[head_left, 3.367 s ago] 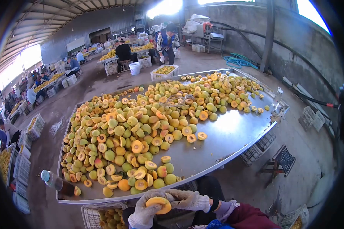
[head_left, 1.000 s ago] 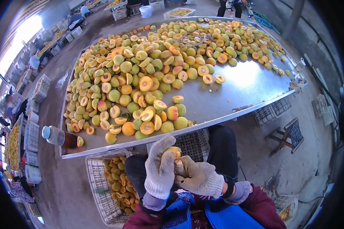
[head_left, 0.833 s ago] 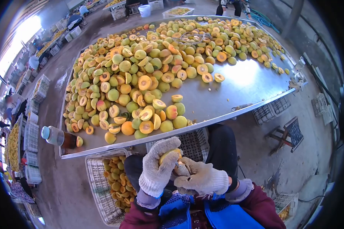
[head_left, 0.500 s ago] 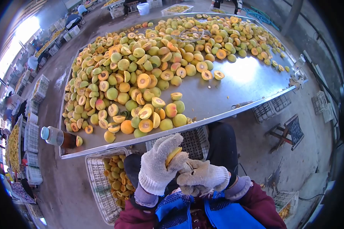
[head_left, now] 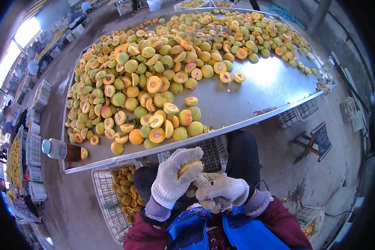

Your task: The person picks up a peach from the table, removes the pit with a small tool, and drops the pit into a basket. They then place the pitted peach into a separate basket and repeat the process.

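In front of my lap, my left hand, in a whitish work glove, is closed around an apricot half, its yellow side showing between thumb and fingers. My right hand, gloved too, is curled into a grip right against the left one. Whatever it holds is hidden by the glove. Beyond both hands, a large heap of halved apricots, green-yellow outside and orange inside, covers much of a metal table. Pits show in some cut faces.
Below the table's near edge stands a white crate of apricot pieces, and a dark crate lies beyond my hands. A bottle of brown liquid rests at the table's left corner. A folding stool stands at right. People work at far left.
The view has shifted slightly. My hands stay together, the left still gripping the apricot half, which shows a little more between the fingers; the right hand has turned slightly.
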Tool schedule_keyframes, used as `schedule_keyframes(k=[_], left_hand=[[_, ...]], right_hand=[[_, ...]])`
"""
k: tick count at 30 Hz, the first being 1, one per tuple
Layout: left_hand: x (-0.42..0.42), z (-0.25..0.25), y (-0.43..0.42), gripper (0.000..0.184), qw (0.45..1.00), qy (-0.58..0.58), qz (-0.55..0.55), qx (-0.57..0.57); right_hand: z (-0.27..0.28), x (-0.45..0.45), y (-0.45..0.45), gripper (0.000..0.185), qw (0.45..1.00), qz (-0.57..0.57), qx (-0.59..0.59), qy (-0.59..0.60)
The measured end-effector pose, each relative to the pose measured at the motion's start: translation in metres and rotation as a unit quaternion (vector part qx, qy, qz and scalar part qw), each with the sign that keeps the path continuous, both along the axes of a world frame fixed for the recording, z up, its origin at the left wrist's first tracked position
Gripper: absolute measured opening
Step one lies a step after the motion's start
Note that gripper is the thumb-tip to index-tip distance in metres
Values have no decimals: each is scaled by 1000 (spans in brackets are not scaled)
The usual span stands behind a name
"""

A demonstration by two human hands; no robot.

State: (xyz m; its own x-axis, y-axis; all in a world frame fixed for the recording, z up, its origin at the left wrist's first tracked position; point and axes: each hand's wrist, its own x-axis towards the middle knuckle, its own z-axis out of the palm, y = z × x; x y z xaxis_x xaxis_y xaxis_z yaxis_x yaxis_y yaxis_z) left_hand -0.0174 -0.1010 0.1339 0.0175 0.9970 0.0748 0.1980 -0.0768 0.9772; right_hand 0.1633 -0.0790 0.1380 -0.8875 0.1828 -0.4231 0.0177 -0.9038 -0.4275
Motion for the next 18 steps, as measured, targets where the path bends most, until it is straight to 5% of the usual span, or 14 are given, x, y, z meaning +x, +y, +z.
schedule_keyframes(k=[8,11,14,16,18], left_hand=[[2,8,9,31,991,126,-41,25],[5,-2,7,32,974,117,-3,194],[7,4,6,28,980,141,18,141],[2,2,9,23,985,-95,-43,-139],[6,9,5,21,991,-38,-40,-118]], right_hand=[[-22,4,-10,25,998,-40,-6,48],[-13,5,-7,27,999,-25,-1,33],[-3,5,-3,27,1000,-6,0,3],[-5,6,-5,27,1000,6,-14,-1],[-13,7,-11,27,1000,-11,-28,2]])
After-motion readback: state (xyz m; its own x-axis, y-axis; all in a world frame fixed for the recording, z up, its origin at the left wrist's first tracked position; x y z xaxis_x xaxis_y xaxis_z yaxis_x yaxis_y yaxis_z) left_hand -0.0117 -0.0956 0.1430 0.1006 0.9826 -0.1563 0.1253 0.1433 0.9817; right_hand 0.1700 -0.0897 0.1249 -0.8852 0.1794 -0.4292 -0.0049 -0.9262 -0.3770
